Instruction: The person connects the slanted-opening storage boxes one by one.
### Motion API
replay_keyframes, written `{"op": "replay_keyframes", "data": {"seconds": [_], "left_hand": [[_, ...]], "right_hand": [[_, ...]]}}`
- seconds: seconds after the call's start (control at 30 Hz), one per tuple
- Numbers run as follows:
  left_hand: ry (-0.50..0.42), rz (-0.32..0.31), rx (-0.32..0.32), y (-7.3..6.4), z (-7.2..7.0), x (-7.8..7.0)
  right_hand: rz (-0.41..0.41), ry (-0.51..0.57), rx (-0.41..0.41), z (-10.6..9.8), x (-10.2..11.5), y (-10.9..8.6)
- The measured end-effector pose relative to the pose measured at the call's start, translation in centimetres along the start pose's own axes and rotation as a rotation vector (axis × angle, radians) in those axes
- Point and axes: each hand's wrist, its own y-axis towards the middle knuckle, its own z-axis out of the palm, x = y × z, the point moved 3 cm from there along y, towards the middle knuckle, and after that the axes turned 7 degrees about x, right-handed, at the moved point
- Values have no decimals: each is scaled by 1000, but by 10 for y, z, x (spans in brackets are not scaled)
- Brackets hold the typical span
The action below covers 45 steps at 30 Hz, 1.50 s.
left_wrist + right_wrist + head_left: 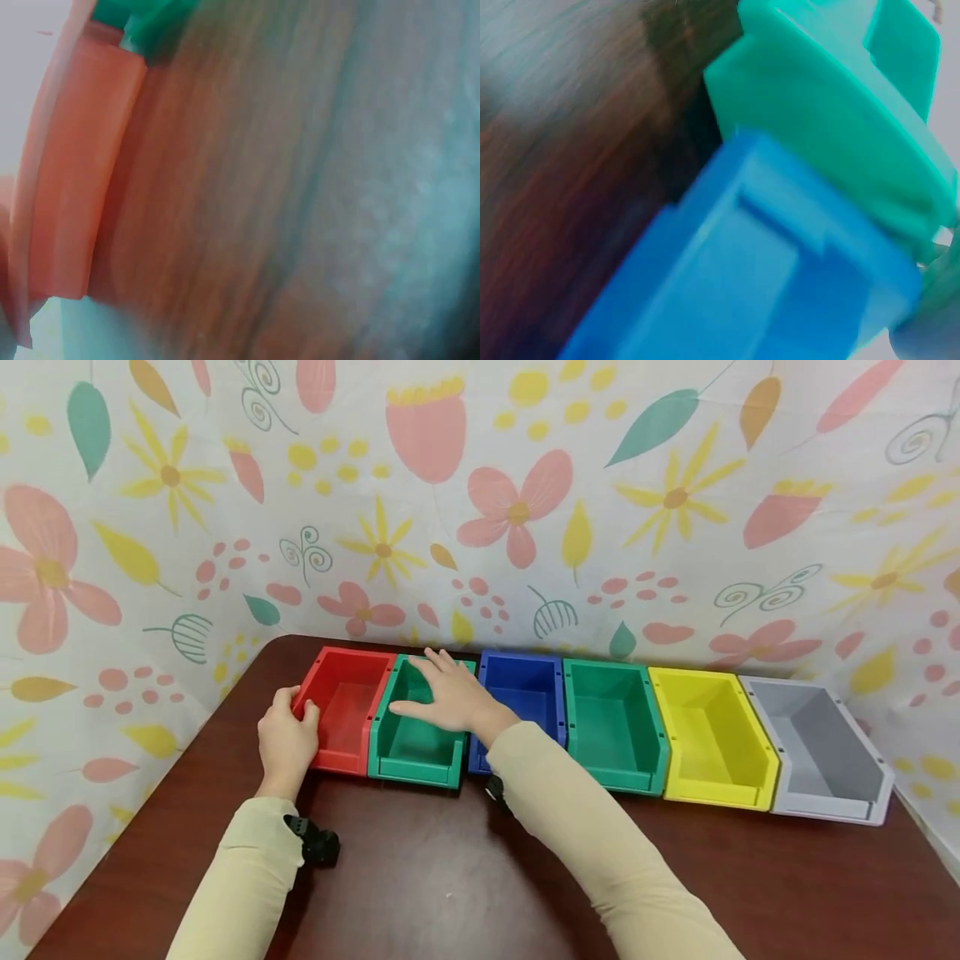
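At the row's left end, a red storage bin has my left hand at its left wall, the thumb by the wall's inner side and the fingers outside. The left wrist view shows the red bin's front close up. Over the neighbouring green storage bin, my right hand is spread, thumb apart from the fingers; contact with the far rim cannot be made out. The blue bin lies partly behind the right forearm. In the right wrist view, the green bin stands beside the blue bin.
Farther right in the row are another green bin, a yellow bin and a grey bin. They stand on a dark brown table before a flower-patterned cloth. A gap separates the left green bin from the blue one.
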Motion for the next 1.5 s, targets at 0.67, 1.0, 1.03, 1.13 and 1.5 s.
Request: {"op": "replay_keyframes", "data": {"seconds": [0.67, 1.0, 1.03, 1.13, 1.5], "left_hand": [[-39, 307, 124, -9, 15, -76], [45, 183, 453, -12, 41, -108], [52, 176, 460, -11, 43, -109], [54, 160, 450, -11, 48, -105], [-27, 195, 338, -2, 48, -88]], "right_hand": [[119, 256, -83, -71, -69, -75], [273, 579, -61, -85, -93, -115], [284, 619, -51, -85, -94, -118], [312, 706, -18, -82, -97, -125], [318, 715, -88, -68, -97, -117]]}}
